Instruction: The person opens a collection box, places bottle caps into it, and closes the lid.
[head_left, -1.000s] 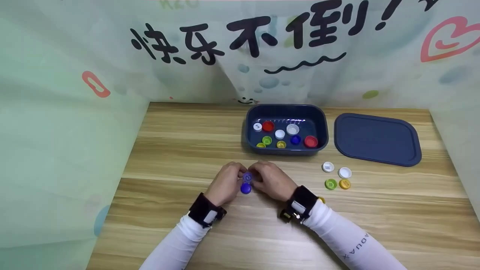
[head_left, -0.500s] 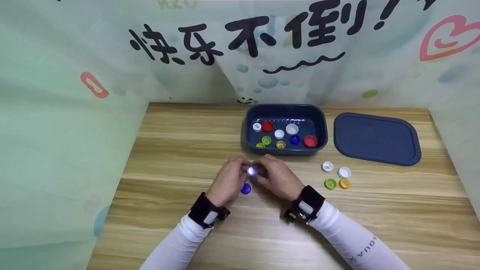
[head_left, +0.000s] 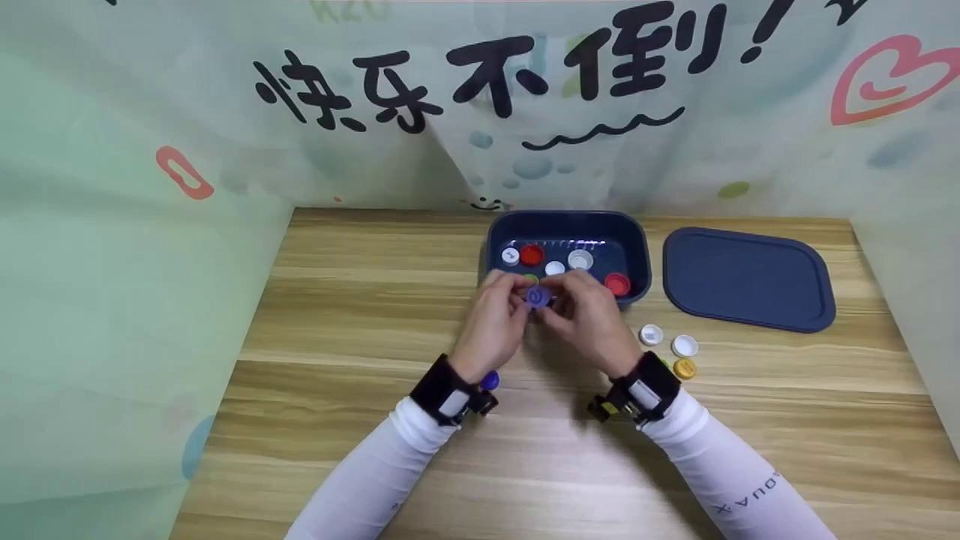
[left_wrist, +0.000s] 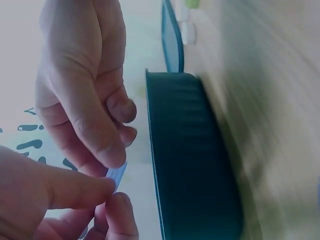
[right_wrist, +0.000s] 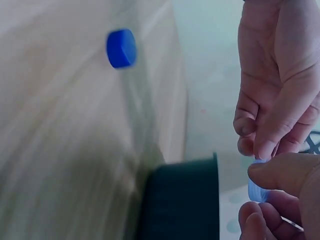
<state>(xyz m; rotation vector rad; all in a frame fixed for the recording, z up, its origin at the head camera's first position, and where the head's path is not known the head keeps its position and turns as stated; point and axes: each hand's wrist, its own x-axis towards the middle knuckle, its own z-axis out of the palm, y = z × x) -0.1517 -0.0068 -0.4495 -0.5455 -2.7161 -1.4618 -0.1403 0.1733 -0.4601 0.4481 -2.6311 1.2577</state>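
Note:
A pale purple bottle cap (head_left: 537, 296) is pinched between the fingertips of both hands, over the front rim of the dark blue box (head_left: 643, 247). My left hand (head_left: 495, 319) grips its left side and my right hand (head_left: 589, 315) its right. In the right wrist view, the cap (right_wrist: 256, 187) stands on edge between thumb and fingers, looking bluish. Inside the box lie several caps, among them a red cap (head_left: 532, 254), a clear cap (head_left: 580, 259) and another red cap (head_left: 617, 284); the hands hide others. A blue cap (head_left: 490, 380) rests on the table beside my left wrist.
Right of the box lies its flat blue lid (head_left: 750, 277). In front of the lid are two white caps (head_left: 685, 346), an orange cap (head_left: 685, 368) and a green cap mostly hidden by my right wrist. A printed cloth (head_left: 420, 165) hangs behind the table.
Both hands have lifted the purple cap from beside the blue cap and carried it forward and slightly right, to the box's front rim. The blue cap has stayed on the table.

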